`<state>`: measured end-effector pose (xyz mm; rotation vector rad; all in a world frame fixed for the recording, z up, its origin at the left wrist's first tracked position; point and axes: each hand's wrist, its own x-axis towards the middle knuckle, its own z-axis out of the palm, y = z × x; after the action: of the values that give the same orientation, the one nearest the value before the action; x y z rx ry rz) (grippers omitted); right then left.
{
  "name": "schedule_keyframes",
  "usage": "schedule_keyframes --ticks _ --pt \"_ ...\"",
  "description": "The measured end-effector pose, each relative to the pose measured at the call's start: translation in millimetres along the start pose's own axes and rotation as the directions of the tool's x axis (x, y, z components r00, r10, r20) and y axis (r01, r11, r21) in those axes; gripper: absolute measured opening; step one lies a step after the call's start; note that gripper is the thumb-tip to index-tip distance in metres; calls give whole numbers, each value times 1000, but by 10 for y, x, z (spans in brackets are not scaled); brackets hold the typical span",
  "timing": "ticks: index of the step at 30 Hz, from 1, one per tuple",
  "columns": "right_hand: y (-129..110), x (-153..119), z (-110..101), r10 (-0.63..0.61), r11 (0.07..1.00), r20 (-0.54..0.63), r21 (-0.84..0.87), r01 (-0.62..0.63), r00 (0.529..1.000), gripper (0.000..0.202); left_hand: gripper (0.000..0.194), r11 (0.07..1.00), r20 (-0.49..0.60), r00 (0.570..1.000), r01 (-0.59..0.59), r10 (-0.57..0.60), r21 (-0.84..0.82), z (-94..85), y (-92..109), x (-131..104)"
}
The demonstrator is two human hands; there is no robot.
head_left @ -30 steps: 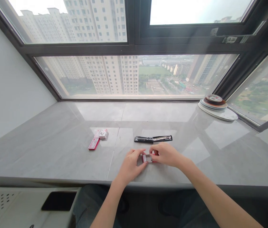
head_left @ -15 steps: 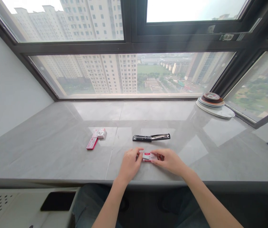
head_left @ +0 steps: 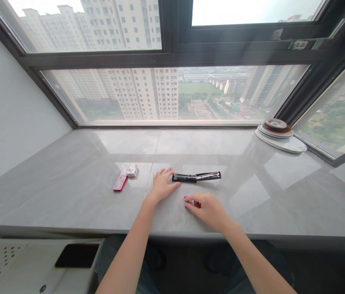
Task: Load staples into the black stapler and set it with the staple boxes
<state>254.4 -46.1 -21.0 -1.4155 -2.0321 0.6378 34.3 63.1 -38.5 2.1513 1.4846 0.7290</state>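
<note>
Left hand (head_left: 160, 184): off box (head_left: 185, 198), now spread around left end of stapler (head_left: 184, 178) | Right hand (head_left: 207, 207): pinching box, near | Work: apparently shifting to stapler

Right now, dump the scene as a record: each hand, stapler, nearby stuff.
left_hand: left hand, at the stapler's left end, thumb spread; contact unclear
right_hand: right hand, pinching a small box, red showing, mostly hidden
stapler: black stapler, swung open, lying on the grey counter
left_side: small red and white boxes, grouped
far_right: stack of plates, by the window frame
</note>
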Motion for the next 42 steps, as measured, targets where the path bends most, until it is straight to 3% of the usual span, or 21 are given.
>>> schedule_keyframes --ticks 6,10,13,19,25,31,34,38,40,42 --pt "31 182 -120 16 1000 -114 7 -15 993 23 25 996 9 999 -45 46 -75 106 63 -379" --pt "67 354 -146 -20 999 -41 -28 19 999 25 24 996 0 999 -46 46 -71 114 166 -599" --pt "55 412 -132 -40 998 38 -49 42 998 26 24 996 -19 998 -64 63 -70 93 189 -631" --pt "6 384 -135 -27 992 82 -123 37 996 28 22 995 -28 997 -73 71 -73 83 190 -620" --pt "5 230 -194 153 975 -50 -157 -159 987 23 22 995 -45 997 -72 69 -65 84 200 -630" --pt "-105 132 -91 161 983 59 80 -166 985 31 22 995 -44 996 -78 75 -63 80 210 -639" --pt "74 -35 -140 288 929 22 234 -285 957 40 22 995 -42 997 -67 65 -67 83 207 -641" --pt "536 -326 -476 545 776 107 311 -548 832 52 20 996 -31 998 -63 60 -71 86 196 -628" --pt "696 -368 -672 542 750 103 387 -536 834 58 19 995 -28 998 -65 63 -72 86 193 -618" --pt "742 -291 -810 472 754 86 477 -452 878 63 19 995 -26 998 -62 60 -75 84 194 -612"
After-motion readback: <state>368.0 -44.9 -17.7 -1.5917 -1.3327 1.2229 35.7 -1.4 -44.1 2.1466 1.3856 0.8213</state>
